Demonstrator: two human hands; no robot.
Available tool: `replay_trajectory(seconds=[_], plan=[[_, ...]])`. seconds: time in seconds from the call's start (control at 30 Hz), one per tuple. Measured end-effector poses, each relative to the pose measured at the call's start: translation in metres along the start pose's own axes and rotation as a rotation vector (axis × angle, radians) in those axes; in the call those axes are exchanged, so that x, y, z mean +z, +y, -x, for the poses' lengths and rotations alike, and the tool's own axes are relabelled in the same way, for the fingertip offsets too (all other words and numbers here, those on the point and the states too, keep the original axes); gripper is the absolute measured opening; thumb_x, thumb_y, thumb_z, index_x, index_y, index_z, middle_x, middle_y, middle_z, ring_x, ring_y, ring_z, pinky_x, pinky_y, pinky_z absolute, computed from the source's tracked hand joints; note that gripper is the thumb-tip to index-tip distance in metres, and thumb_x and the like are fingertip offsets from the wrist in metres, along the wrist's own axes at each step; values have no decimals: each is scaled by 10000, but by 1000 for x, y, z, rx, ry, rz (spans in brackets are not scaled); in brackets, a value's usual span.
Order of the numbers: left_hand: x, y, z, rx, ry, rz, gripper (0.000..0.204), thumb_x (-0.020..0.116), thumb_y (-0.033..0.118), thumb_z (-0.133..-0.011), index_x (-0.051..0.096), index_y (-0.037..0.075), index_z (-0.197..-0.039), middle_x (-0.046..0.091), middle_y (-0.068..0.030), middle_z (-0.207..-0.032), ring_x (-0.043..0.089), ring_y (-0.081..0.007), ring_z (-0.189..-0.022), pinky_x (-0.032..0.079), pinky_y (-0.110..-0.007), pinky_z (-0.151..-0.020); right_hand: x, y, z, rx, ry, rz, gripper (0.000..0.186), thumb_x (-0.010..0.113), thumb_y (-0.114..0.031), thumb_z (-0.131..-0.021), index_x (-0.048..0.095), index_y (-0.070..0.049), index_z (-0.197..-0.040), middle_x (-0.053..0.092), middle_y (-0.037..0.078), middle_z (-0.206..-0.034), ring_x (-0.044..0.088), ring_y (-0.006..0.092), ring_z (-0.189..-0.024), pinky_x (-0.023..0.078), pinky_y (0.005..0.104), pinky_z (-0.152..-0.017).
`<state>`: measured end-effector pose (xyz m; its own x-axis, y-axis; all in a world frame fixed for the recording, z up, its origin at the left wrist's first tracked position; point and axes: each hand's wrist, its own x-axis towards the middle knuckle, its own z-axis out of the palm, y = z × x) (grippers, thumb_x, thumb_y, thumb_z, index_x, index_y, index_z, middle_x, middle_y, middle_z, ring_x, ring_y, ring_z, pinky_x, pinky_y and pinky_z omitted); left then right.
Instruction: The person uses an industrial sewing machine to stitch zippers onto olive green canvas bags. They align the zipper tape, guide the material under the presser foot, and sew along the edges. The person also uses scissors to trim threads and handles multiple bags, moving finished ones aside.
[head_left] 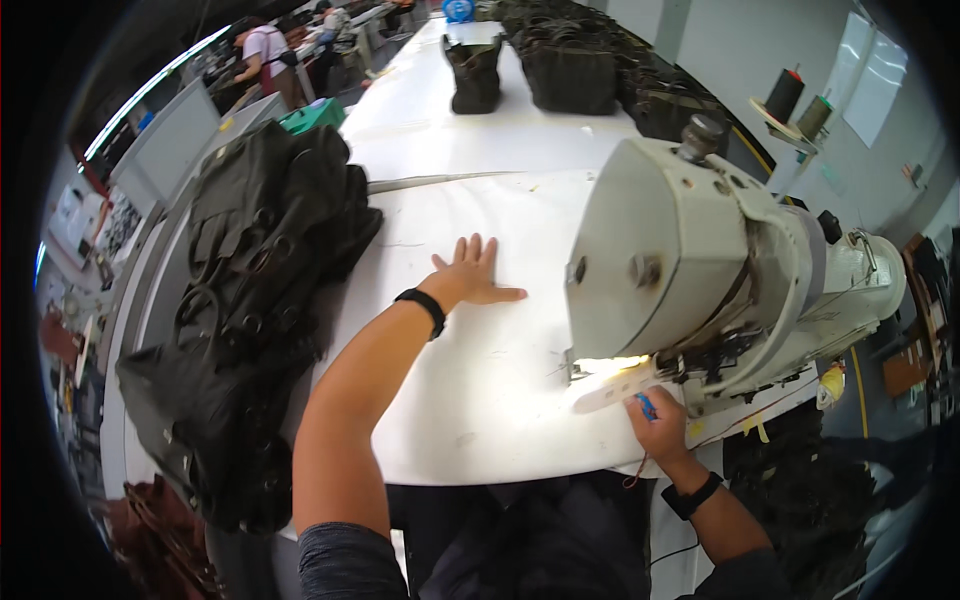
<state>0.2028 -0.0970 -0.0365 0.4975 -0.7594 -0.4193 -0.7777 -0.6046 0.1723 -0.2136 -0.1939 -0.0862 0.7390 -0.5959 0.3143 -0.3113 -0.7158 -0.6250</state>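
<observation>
My left hand [470, 276] lies flat on the white tabletop [440, 390], fingers spread, with nothing in it. To the right, my right hand [661, 428] is closed around a small blue tool [647, 405], mostly hidden by the fingers, so its kind does not show. A thin reddish-brown cord [632, 481] hangs beside that hand. Just beyond it stands a large cream industrial sewing machine [625, 250], its lamp lighting the pale rounded work arm [603, 395]. The needle area is too small to make out.
Dark green bags [255, 230] are heaped along the left. A single dark bag [474, 75] and more bags [568, 75] stand at the far end. Thread cones [785, 95] sit behind the machine. Dark fabric [800, 490] lies low right. A co-worker [270, 60] stands far left.
</observation>
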Motion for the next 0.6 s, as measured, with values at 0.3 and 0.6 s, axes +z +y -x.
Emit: replay_trajectory(seconds=[0.3,0.6], plan=[[25,38,75,-84,-134,-135,1605,713,938,-604,-42,23,-1684,-50,-299,-1737,-12,-534,-1593,193,-612,-1265,11,-10,-1,-60,139,-105,232,793,-232,-929,707,-19,-959,685,169,-824,686,334,-717,539,386,-669],[43,-7,128,142,293,914,1196,656,806,-840,208,78,-1676,194,-187,-1726,317,-416,-1516,352,-540,-1194,4,3,1,8,45,-20,289,756,-347,-967,727,-59,-980,699,175,-855,681,360,-741,540,407,-686]])
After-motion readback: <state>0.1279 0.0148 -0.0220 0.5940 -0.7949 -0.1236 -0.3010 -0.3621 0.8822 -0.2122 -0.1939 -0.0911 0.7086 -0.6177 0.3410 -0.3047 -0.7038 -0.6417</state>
